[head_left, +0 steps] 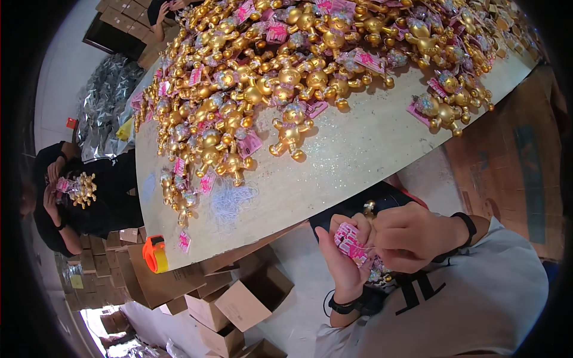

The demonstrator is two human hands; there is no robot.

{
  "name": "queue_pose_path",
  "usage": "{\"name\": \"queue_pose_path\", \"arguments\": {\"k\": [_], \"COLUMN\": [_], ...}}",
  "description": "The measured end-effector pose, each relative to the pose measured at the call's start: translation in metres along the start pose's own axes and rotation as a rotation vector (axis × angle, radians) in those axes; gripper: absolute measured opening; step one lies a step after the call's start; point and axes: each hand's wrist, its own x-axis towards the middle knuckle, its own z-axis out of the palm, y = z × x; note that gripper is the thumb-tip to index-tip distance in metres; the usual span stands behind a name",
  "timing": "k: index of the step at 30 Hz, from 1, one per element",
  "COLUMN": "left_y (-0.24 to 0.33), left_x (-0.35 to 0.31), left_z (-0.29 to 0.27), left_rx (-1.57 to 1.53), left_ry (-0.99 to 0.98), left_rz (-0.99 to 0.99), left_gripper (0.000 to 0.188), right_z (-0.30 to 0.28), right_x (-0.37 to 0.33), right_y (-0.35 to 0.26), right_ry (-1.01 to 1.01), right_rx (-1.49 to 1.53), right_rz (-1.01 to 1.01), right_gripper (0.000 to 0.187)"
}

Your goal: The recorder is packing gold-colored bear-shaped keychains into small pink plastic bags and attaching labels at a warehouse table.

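Over my lap, my left hand [343,262] holds a pink-and-white printed tag [351,241] between thumb and fingers, its thumb pointing up. My right hand [406,238] is closed in a pinch against the tag's edge, where a thin pale string shows at the fingertips. Below the hands, a glittery part of a gold figure ornament [379,274] shows, mostly covered. A small gold piece [370,207] sticks out above the fingers. Whether both belong to one ornament is hidden.
A big heap of gold figure ornaments [286,77] with pink tags covers much of the pale table [334,173]. Loose white strings [233,200] and an orange-yellow tape roll [155,254] lie near its edge. Open cartons [253,298] stand below. At left, a co-worker's hands [52,191] hold ornaments.
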Motion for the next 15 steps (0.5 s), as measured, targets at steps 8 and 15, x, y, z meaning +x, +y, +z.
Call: {"name": "queue_pose_path", "arguments": {"k": [8,15], "left_y": [-0.0016,-0.0024], "left_x": [0.0019,-0.0010], "left_z": [-0.0084,-0.0108], "left_rx": [-0.067,0.002], "left_ry": [-0.144,-0.074], "left_rz": [-0.037,-0.033], "left_gripper": [0.053,0.054], "right_z": [-0.0004,0.0037], "right_x": [0.0021,-0.0010], "right_y": [-0.0030,0.0016], "right_ry": [0.085,0.031], "right_rx": [-0.027,-0.002], "right_rz": [-0.007,-0.005], "right_gripper": [0.017,0.018]}}
